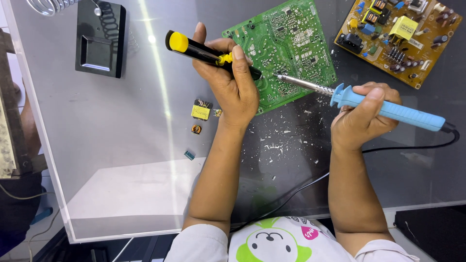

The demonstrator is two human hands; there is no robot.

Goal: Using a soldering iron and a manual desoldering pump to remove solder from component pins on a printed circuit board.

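Observation:
My left hand (232, 82) grips a black desoldering pump with a yellow plunger cap (194, 48), its nozzle resting on the green circuit board (291, 43). My right hand (361, 116) holds a blue-handled soldering iron (388, 107), its metal tip touching the board close to the pump's nozzle. The board lies solder side up on a glossy grey table top (121, 136). Left of my left wrist lie a small yellow transformer (200, 111), a copper coil (196, 129) and a small teal part (189, 155).
A second, brown board (398, 39) full of components lies at the top right. A black soldering stand with a wire coil (99, 39) sits top left. The iron's black cable (301, 187) runs toward me. Solder flakes litter the table near the green board.

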